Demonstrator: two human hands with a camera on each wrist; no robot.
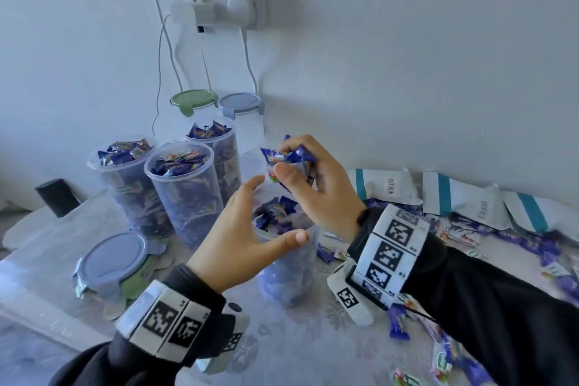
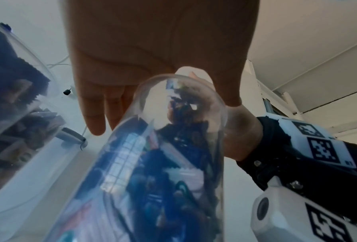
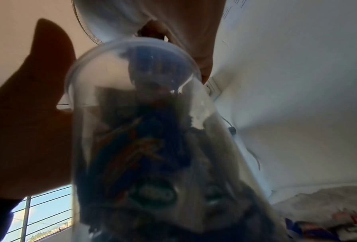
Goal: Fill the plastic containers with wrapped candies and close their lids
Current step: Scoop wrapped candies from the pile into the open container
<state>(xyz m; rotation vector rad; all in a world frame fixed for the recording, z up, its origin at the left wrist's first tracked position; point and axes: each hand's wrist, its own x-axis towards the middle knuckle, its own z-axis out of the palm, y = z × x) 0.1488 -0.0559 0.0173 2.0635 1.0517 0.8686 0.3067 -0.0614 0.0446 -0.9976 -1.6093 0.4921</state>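
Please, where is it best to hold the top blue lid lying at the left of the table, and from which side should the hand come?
Probably by its rim, from above. The blue lid lies flat atop a green lid, so nothing can slip beneath it. Pinch opposite edges between the latch tabs; its near-left side looks freest, away from the filled containers.

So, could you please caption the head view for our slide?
Right hand holds blue wrapped candies above a clear plastic container; left hand steadies it.
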